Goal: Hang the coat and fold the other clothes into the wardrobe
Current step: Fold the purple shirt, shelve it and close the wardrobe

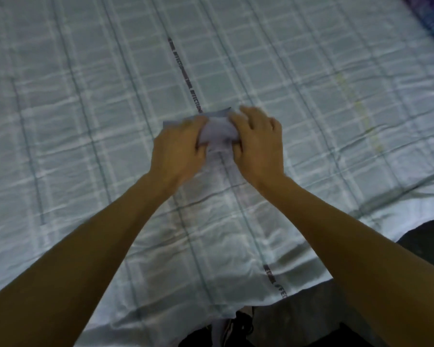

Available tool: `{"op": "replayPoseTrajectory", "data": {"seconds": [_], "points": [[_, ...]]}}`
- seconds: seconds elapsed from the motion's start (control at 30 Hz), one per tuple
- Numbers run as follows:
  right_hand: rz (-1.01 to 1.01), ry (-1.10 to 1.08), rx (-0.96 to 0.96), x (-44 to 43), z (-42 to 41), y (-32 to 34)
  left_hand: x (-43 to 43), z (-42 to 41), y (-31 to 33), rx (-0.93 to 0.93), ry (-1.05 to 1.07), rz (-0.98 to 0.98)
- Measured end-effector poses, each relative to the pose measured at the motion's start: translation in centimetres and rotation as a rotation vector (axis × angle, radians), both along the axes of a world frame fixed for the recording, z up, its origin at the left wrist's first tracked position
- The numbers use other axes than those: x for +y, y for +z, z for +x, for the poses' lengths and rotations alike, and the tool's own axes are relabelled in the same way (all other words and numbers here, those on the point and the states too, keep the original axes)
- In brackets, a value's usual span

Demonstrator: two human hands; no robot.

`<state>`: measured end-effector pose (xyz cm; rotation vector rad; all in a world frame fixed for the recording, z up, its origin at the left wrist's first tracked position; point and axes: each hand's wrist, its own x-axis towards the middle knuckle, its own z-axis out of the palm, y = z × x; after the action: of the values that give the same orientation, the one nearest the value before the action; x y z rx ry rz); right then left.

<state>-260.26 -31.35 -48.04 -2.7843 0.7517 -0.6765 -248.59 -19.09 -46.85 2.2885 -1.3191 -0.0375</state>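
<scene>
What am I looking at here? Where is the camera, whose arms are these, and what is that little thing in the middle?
There is no machine here: these are a person's two bare arms. The single picture comes from a camera worn on the person's head, looking forward and down. The left hand and the right hand both grip a small pale cloth, apparently folding it; motion blur hides the detail. Under it lies a checked bedsheet, with a purple patterned fabric at the far right corner.
</scene>
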Motion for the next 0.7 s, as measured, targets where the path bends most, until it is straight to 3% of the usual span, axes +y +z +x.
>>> {"op": "replayPoseTrajectory", "data": {"seconds": [0.07, 0.13, 0.27, 0.4, 0.53, 0.7], "points": [[-0.006, -0.119, -0.042, -0.4, 1.5, 0.9, -0.9, 1.5, 0.4, -0.050, 0.115, 0.003], [-0.028, -0.101, 0.002, -0.4, 1.9, 0.2, -1.1, 2.3, -0.2, -0.115, 0.178, 0.072], [0.016, 0.118, 0.242, -0.6, 1.8, -3.3, -0.5, 3.3, -3.4, -0.121, -0.014, 0.223], [0.096, 0.149, 0.399, -1.0, 2.4, -4.0, -0.9, 4.8, -4.4, -0.026, -0.118, 0.331], [-0.033, 0.234, 0.497, -1.7, 4.3, -3.2, -1.1, 4.1, -4.4, -0.063, -0.154, 0.404], [0.005, 0.297, 0.651, -5.8, 6.7, -4.7, -3.9, 3.0, -5.5, -0.161, -0.105, 0.456]]}}
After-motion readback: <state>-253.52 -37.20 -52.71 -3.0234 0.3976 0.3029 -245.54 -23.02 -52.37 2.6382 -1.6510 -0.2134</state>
